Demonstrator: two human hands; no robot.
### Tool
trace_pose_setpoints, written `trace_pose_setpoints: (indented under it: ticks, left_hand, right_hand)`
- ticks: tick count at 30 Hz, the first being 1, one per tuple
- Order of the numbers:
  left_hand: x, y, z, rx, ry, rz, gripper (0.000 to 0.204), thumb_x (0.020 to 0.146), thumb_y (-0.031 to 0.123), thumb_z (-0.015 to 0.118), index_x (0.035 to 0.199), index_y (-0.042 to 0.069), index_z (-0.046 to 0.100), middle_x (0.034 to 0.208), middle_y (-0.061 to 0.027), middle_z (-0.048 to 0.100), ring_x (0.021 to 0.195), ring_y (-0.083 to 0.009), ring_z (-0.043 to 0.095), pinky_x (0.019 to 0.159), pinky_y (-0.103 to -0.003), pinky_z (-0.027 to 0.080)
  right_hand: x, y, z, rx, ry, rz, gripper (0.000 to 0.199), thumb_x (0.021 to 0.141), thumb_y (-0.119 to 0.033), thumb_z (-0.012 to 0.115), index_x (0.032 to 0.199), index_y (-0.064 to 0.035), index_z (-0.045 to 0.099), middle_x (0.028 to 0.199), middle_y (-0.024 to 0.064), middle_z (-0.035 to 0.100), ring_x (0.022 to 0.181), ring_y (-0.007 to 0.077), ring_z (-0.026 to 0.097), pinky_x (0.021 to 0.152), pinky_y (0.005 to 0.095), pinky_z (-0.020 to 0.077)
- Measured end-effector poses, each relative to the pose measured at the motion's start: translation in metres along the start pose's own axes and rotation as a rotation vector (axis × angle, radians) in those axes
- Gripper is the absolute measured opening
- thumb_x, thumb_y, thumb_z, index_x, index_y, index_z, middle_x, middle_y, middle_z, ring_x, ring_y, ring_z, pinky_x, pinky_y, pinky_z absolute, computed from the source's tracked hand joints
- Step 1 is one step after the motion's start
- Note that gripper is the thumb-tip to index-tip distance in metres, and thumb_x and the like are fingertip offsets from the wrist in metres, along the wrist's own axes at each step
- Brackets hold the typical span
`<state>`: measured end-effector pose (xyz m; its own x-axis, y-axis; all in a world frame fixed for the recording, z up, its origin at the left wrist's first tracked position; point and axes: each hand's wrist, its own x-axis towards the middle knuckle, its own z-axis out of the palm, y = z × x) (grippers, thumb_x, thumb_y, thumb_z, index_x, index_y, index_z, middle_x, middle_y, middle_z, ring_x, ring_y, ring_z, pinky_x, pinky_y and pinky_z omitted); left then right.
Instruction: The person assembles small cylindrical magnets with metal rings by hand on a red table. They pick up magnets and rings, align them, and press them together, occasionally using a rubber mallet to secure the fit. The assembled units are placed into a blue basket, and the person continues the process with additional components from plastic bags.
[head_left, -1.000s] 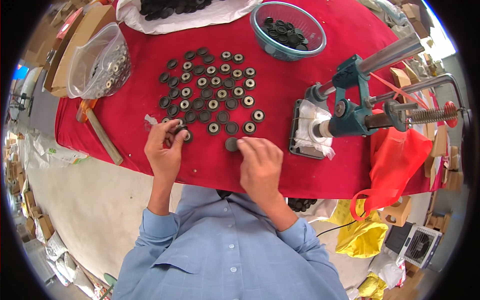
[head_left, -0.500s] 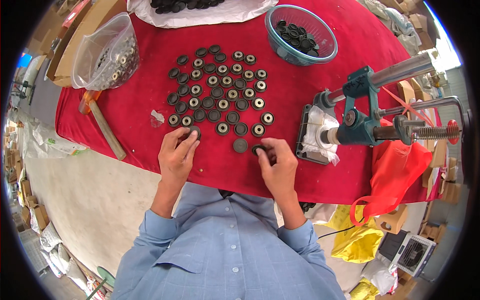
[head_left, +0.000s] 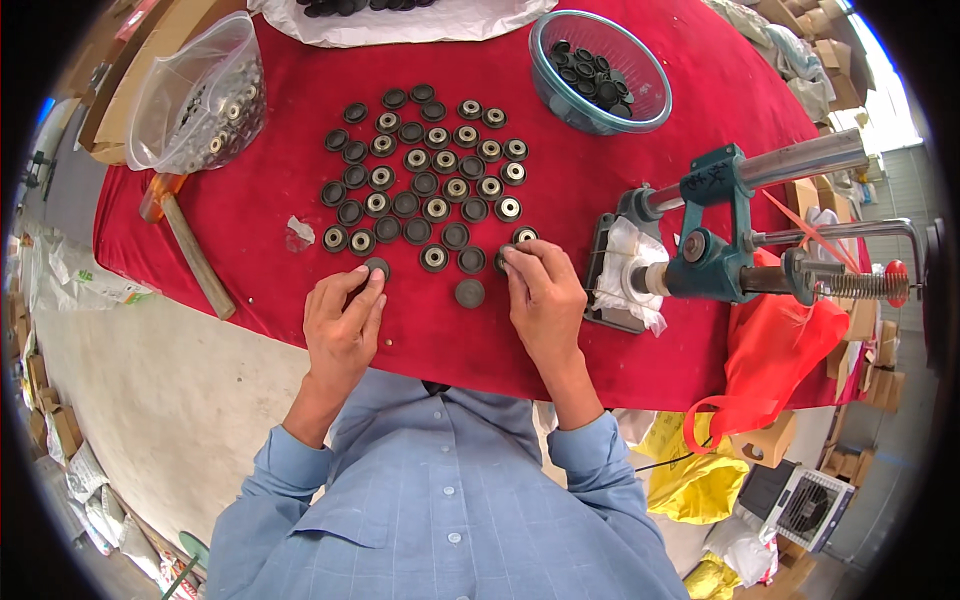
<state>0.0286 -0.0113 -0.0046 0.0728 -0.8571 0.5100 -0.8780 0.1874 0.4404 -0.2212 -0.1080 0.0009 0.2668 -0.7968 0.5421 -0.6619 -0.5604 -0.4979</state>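
1. On the red cloth [head_left: 440,340], in front of the person, many black caps [head_left: 404,204] lie flat in uneven rows, and about half of them have silver rings [head_left: 436,209] seated on top
2. At the near left side of these rows is the left hand [head_left: 340,315]; its thumb and forefinger are almost together at the near edge of one dark cap [head_left: 376,267], but I cannot tell if they grip it or only touch it
3. At the near right side, the right hand [head_left: 543,295] is closed in a small pinch, and it has between thumb and fingers a tilted cap [head_left: 501,261], partly hidden by the fingertips
4. Between the two hands, a single cap [head_left: 469,292] lies flat, just below the rows and touched by neither hand
5. Beyond the rows, to the right, stands a clear bluish bowl [head_left: 648,62] with more black caps inside; to the left stands a clear plastic bag [head_left: 160,110] with many metal rings
6. Near this bag rests a hammer [head_left: 197,255], its wooden handle toward the person
7. To the right of the right hand stands a green hand press [head_left: 715,270], with white wrapping [head_left: 625,255] on its base
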Motion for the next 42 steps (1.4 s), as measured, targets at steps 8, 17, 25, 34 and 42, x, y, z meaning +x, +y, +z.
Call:
trace_pose_setpoints:
  ticks: [8,17,25,34,42]
  left_hand:
    - [0.030,0.008,-0.007,-0.069,0.042,-0.078,0.023,0.088,0.002,0.080,0.111,0.003,0.077,0.109,-0.0108,0.071,0.105,-0.0299,0.066,0.090,-0.040,0.053]
    - [0.063,-0.008,0.008,0.035,-0.049,-0.079,0.026,0.087,0.014,0.083,0.111,0.004,0.077,0.108,-0.0068,0.068,0.100,-0.0275,0.061,0.089,-0.042,0.046]
    - [0.068,-0.018,0.025,0.061,-0.078,-0.057,0.030,0.084,0.020,0.086,0.111,0.006,0.078,0.109,-0.0061,0.066,0.101,-0.0281,0.058,0.088,-0.043,0.045]
    - [0.071,-0.021,0.025,-0.038,-0.104,-0.058,0.031,0.078,0.014,0.087,0.106,0.007,0.078,0.099,-0.0070,0.067,0.097,-0.0292,0.061,0.085,-0.044,0.047]
    - [0.075,-0.030,0.025,-0.159,-0.157,-0.153,0.036,0.072,0.010,0.091,0.104,0.006,0.074,0.090,-0.0072,0.065,0.087,-0.0255,0.062,0.078,-0.040,0.050]
  right_hand:
    - [-0.016,-0.005,0.001,-0.112,-0.068,-0.068,0.030,0.087,0.001,0.072,0.116,-0.0026,0.074,0.115,0.0097,0.070,0.100,0.0301,0.069,0.082,0.0417,0.0584]
    - [-0.038,-0.019,-0.002,-0.258,-0.147,-0.036,0.041,0.089,-0.002,0.066,0.129,-0.0003,0.072,0.143,0.0126,0.065,0.122,0.0302,0.068,0.098,0.0436,0.0527]
    - [-0.042,-0.022,0.000,-0.352,-0.157,-0.057,0.049,0.085,-0.001,0.066,0.134,-0.0010,0.070,0.144,0.0111,0.065,0.123,0.0284,0.065,0.100,0.0447,0.0507]
    - [-0.004,-0.020,-0.005,-0.221,-0.092,0.033,0.027,0.087,-0.012,0.075,0.114,-0.0087,0.074,0.116,0.0069,0.067,0.111,0.0291,0.062,0.096,0.0468,0.0458]
    - [0.023,-0.032,0.010,-0.291,-0.294,0.081,0.029,0.083,-0.027,0.085,0.106,-0.0112,0.076,0.105,0.0046,0.066,0.103,0.0260,0.059,0.090,0.0438,0.0419]
